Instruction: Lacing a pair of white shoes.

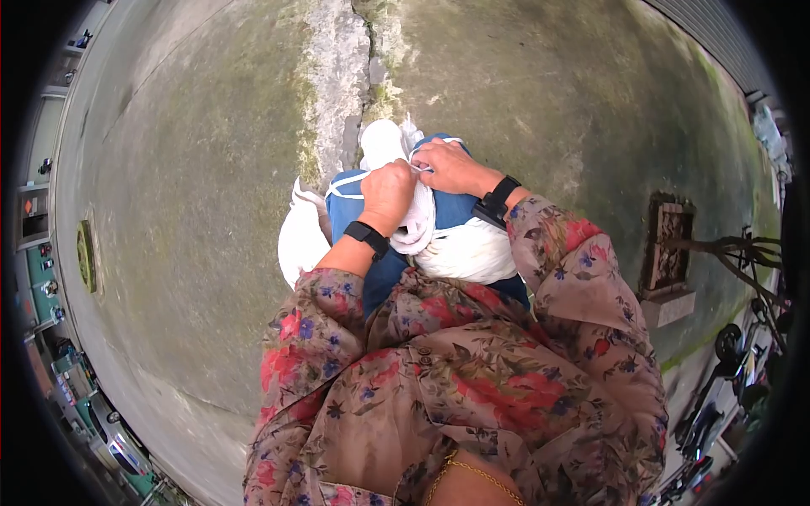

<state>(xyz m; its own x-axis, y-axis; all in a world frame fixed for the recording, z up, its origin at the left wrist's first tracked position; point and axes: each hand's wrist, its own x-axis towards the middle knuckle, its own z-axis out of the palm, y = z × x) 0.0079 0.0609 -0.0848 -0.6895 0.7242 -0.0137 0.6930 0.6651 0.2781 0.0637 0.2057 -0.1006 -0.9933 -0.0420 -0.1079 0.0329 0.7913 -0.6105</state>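
Note:
Close together above my lap, both hands work at a thin white strip (422, 169) beside a soft white cloth piece (384, 142). My left hand (389, 196) is closed in a fist against the cloth; its fingertips are hidden. The fingers of my right hand (454, 166) are bent and pinch the strip. Below the hands hangs a pale, thick knitted or towel-like fold (413, 239). A bundle of white, yarn-like strands (469, 253) rests on my lap to the right. White bands (344, 184) lie across my blue trousers (342, 221) near the knees.
A white bag or cloth (300, 239) is at my left leg. Cracked, mossy concrete ground (202, 169) spreads around me. To the right are a framed opening (668, 244) with bare branches (734, 249) and parked motorbikes (717, 405); a car (122, 443) is at the lower left.

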